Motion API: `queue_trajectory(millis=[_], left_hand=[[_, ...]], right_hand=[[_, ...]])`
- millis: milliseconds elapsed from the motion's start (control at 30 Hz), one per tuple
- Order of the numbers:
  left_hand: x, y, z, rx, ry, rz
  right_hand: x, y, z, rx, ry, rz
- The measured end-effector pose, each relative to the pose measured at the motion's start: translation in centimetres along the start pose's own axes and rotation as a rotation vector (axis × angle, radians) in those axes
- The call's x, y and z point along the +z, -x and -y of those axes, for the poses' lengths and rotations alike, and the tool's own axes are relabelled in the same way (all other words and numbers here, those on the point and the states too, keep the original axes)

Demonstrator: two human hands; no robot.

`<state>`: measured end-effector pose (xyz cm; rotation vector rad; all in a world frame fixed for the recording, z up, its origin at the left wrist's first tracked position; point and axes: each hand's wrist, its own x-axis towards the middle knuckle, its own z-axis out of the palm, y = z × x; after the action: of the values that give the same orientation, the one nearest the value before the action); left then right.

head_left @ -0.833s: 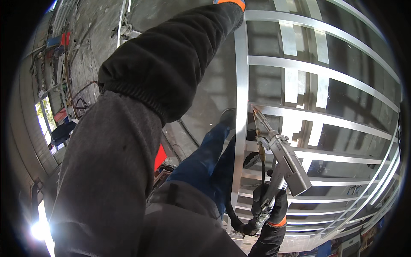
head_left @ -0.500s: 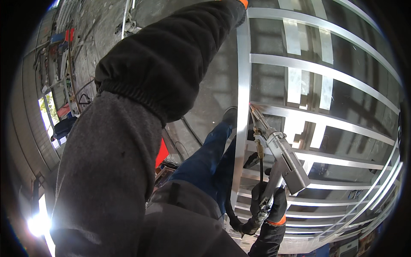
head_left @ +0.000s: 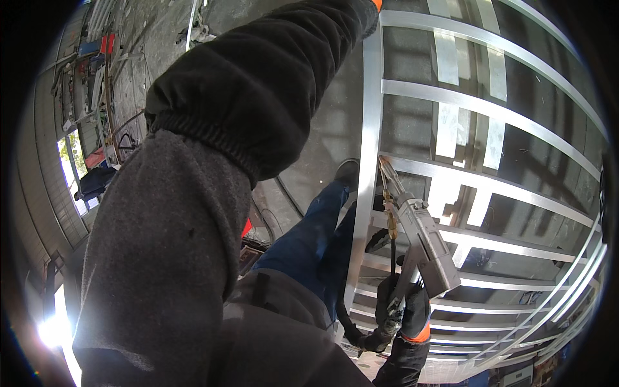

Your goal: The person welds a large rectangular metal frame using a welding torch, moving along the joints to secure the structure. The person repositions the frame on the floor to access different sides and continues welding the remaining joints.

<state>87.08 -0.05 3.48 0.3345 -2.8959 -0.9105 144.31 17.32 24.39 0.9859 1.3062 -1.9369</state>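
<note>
Shifting slightly left in view, the torch (head_left: 425, 240) stays beside the rail (head_left: 372, 97).

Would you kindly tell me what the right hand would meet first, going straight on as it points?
Likely the long rail, near its joint with a crossbar: the gun-shaped tool in the right hand points there and looks close, though depth is unclear.

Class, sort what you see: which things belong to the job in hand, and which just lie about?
Job in hand:
- grey tool, in the right hand
- metal frame, by the tool's tip

Apparently lying about, upper left:
- red item
- blue item
</note>
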Motion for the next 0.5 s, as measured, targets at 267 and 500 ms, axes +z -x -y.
queue_trajectory(millis=[267,500], left_hand=[[-0.1,0.3,0.1,-0.017,-0.001,0.011],[-0.1,0.4,0.1,-0.028,0.003,0.012]], right_hand=[[0.6,-0.4,3.5,0.124,-0.280,0.180],[0.0,-0.2,3.1,0.137,-0.230,0.176]])
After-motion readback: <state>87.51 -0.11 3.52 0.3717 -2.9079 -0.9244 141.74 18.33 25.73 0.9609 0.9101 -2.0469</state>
